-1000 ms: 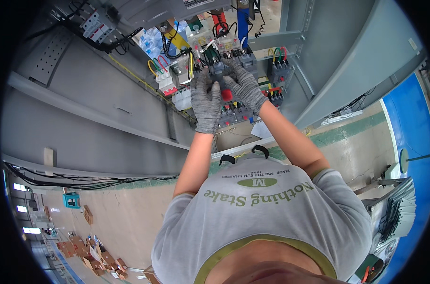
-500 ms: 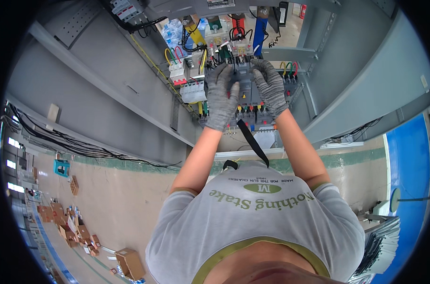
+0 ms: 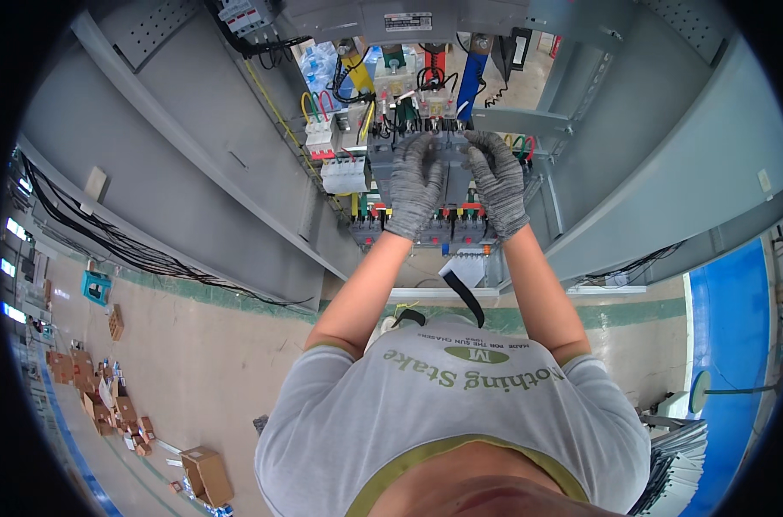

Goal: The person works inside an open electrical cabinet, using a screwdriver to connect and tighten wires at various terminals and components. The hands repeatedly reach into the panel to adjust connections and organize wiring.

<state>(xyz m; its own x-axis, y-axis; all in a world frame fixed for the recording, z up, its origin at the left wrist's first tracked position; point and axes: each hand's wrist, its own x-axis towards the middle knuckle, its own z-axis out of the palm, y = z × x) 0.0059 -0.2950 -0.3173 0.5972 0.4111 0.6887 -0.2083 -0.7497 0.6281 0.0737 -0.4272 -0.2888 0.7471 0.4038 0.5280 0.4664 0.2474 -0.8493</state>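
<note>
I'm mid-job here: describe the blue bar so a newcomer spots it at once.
Start at the open grey cabinet, then find the gloved right hand inside it. Just beyond that hand, a flat strip leads up the picture: the blue bar. It stands right of the red bar and yellow bar, and its blue colour sets it apart.

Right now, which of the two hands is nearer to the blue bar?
Right. The right hand is just below the blue bar in the picture; the left hand is also below it, but farther to the left.
</note>
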